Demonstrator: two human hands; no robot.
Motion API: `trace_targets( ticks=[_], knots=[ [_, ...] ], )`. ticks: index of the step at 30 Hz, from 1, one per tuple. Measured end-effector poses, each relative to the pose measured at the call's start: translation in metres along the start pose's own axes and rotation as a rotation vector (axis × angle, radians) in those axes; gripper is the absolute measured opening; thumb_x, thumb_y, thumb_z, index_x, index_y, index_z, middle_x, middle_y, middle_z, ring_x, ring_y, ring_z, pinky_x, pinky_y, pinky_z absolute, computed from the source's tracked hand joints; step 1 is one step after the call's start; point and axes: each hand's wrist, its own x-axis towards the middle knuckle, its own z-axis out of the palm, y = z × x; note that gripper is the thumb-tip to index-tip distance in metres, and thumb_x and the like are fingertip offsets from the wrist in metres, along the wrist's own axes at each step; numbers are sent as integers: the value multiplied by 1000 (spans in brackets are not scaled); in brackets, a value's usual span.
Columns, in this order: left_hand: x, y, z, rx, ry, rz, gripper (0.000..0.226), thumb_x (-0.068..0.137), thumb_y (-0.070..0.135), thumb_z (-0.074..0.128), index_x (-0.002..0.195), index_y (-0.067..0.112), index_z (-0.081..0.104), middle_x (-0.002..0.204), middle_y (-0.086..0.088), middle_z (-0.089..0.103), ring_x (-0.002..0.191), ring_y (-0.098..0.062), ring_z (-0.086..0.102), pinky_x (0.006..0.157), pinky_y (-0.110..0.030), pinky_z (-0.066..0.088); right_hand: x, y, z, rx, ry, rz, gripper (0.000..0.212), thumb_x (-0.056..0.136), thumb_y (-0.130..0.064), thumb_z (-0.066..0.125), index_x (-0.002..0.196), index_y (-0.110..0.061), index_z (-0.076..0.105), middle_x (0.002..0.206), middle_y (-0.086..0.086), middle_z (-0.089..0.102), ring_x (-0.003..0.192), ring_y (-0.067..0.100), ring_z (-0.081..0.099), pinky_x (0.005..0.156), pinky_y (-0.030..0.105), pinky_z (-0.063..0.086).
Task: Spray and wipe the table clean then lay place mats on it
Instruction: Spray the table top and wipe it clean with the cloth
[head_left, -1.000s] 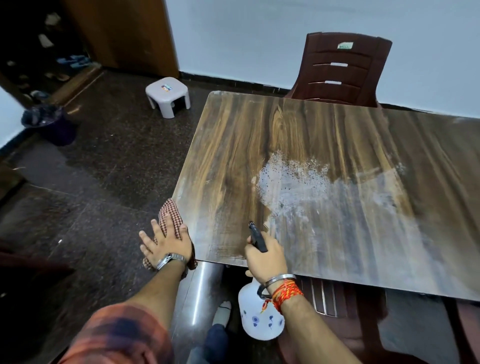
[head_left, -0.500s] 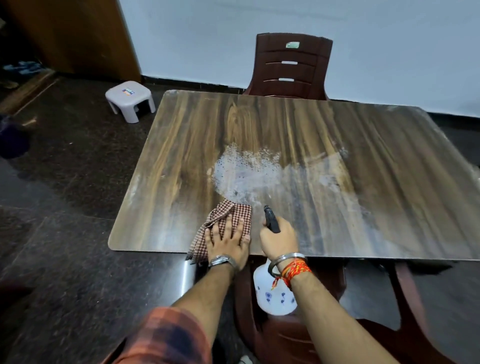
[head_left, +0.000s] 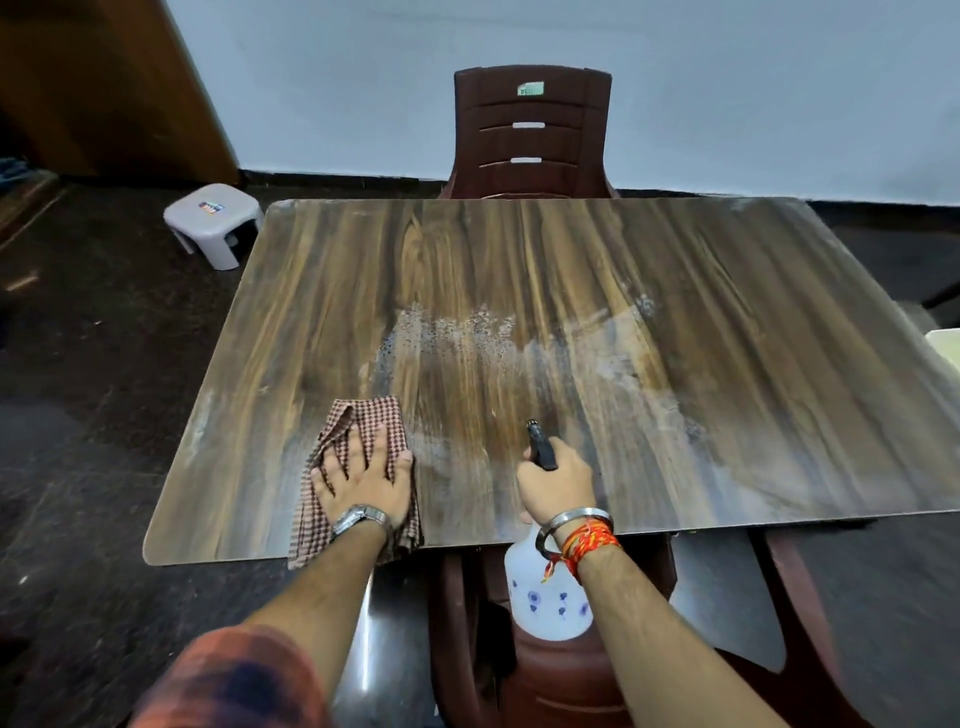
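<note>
The wood-grain table (head_left: 675, 270) fills the middle of the view, with a whitish patch of spray droplets (head_left: 457, 332) at its centre and smeared streaks to the right. My left hand (head_left: 363, 478) lies flat, fingers spread, pressing a red-and-white checked cloth (head_left: 374, 415) onto the table near its front edge. My right hand (head_left: 558, 483) grips a white spray bottle (head_left: 545, 592) with blue flower prints. Its black nozzle points out over the table, and its body hangs below the front edge. No place mats are in view.
A dark brown plastic chair (head_left: 530, 130) stands at the far side against the pale wall. A second brown chair (head_left: 561, 670) sits under the near edge beside my arms. A small white stool (head_left: 215, 221) rests on the dark floor at the left.
My left hand has carried the cloth from beyond the table's left edge onto the table top. The view has shifted right and centred on the table. My right hand keeps holding the bottle.
</note>
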Motion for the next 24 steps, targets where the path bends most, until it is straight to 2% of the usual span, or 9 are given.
trace_targets(
  ticks=[2, 4, 6, 9, 16, 18, 20, 24],
  knots=[
    [25, 3, -8, 13, 10, -12, 65, 90, 71, 8, 150, 48, 0, 162, 10, -8, 147, -29, -5, 116, -51, -8, 8, 2, 1, 30, 22, -16, 6, 76, -11, 55, 79, -8, 59, 70, 10, 59, 64, 34, 57, 63, 43, 57],
    [52, 5, -18, 27, 18, -8, 66, 89, 71, 7, 150, 47, 2, 162, 10, -7, 147, -30, -5, 116, -52, -8, 14, 1, 0, 12, 14, -35, 6, 77, -12, 56, 81, -8, 60, 74, 14, 63, 71, 39, 62, 66, 44, 56],
    [82, 15, -27, 39, 36, 12, 67, 89, 72, 7, 151, 46, 4, 162, 9, -5, 147, -31, -2, 116, -53, -7, 25, -1, -2, 15, 6, -43, 7, 77, -13, 56, 82, -11, 60, 74, 12, 63, 70, 37, 62, 66, 43, 55],
    [125, 41, -35, 35, 75, 60, 67, 89, 70, 8, 151, 45, 7, 162, 8, -4, 147, -33, -1, 116, -54, -6, 42, -2, -2, 45, 8, -54, 12, 70, -22, 53, 78, -15, 58, 67, 5, 57, 64, 33, 58, 66, 49, 56],
    [181, 130, -34, 67, 90, 172, 65, 90, 68, 11, 151, 43, 10, 162, 8, -3, 147, -32, -5, 116, -55, -7, 72, 11, -14, 108, 45, -20, 15, 66, -27, 52, 78, -24, 60, 67, -3, 59, 72, 33, 62, 68, 52, 58],
    [174, 171, -22, 88, 71, 254, 64, 91, 66, 12, 151, 43, 9, 162, 7, -3, 148, -32, -6, 116, -55, -7, 78, 20, -25, 125, 100, 11, 15, 66, -30, 53, 77, -25, 61, 68, -3, 60, 73, 32, 62, 71, 52, 59],
    [148, 215, -4, 127, 56, 409, 62, 93, 65, 13, 151, 44, 9, 162, 8, -2, 148, -32, -6, 116, -54, -6, 77, 28, -40, 108, 154, 24, 10, 65, -30, 52, 70, -25, 59, 63, -3, 56, 68, 28, 58, 72, 46, 57],
    [67, 275, 39, 202, -29, 729, 60, 93, 63, 12, 150, 47, 9, 162, 11, -1, 148, -30, -7, 116, -55, -5, 68, 40, -74, 84, 256, 20, 6, 72, -17, 57, 74, -15, 62, 68, 7, 63, 70, 27, 58, 67, 39, 52]
  ],
)
